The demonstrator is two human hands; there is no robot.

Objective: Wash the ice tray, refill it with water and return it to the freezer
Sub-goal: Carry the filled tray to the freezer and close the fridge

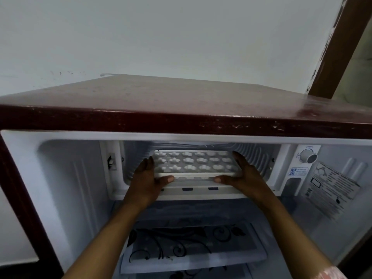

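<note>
Ice tray [193, 163] is level just inside the mouth of the freezer compartment [255, 156], front rim near the sill, back end deeper in. It's white, w/ rows of cells showing pale lumps; ice or glare on water, can't tell.

Left hand [148, 176] clasps the left short end & right hand [243, 174] the right end. Fingers run along the sides, thumbs [167, 179] press on the front rim. The two-handed, end-to-end hold prob. keeps it flat so nothing tips out & lets it slide straight. Resting on the freezer floor or lifted just off it: unclear. Going in or coming out: can't say.

Outward:
- thermostat knob [308, 157], right of the compartment
- info sticker [332, 188], beyond the knob
- floral-print shelf [191, 244], below
- maroon fridge top [181, 101], above
</note>
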